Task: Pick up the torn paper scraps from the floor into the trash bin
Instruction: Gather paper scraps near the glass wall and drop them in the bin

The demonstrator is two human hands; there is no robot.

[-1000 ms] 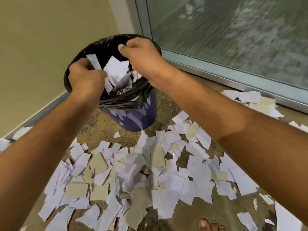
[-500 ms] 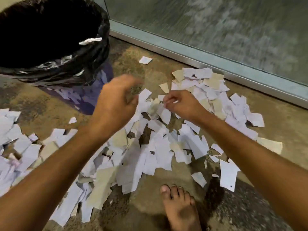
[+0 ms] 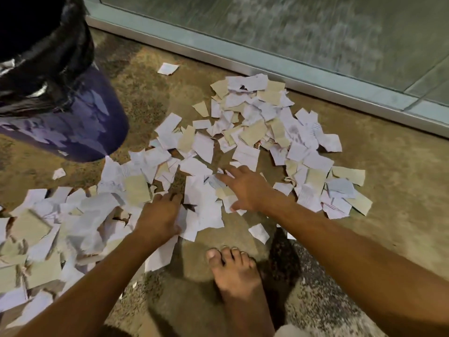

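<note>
Both hands down on the scraps, floor level, gather step in progress.

Left hand: palm down on the paper near centre frame, fingers laid fairly flat, pointing to 12 o'clock. I see nothing curled round or pinched; it presses on the sheets.

Right hand: spread wide, fingers reaching to 10 o'clock across white pieces, thumb at 6 o'clock side. Flat on paper, holding nothing as far as I can tell.

Scraps: one dense patch from centre out to 2 o'clock, up close to the door sill; a second patch from centre to 8 o'clock, blurred at the edge. One stray piece lies alone at 12 o'clock. All on the floor.

Bin: at 10 o'clock, black liner over the rim, near the scraps. Mouth is mostly out of frame.

A bare foot stands at 6 o'clock, just clear of the paper.

Notes on doing this step well, as I judge it:
- Rake the two hands toward each other so the sheets stack between the palms, then close from both sides.
- Keep pressure light; thin paper on rough floor will slide rather than lift if pinned.
- Take the centre pile, closest to the bin.
- Lift slowly; loose edge pieces will likely shed.
- Leave the stray for a later single pinch.
</note>
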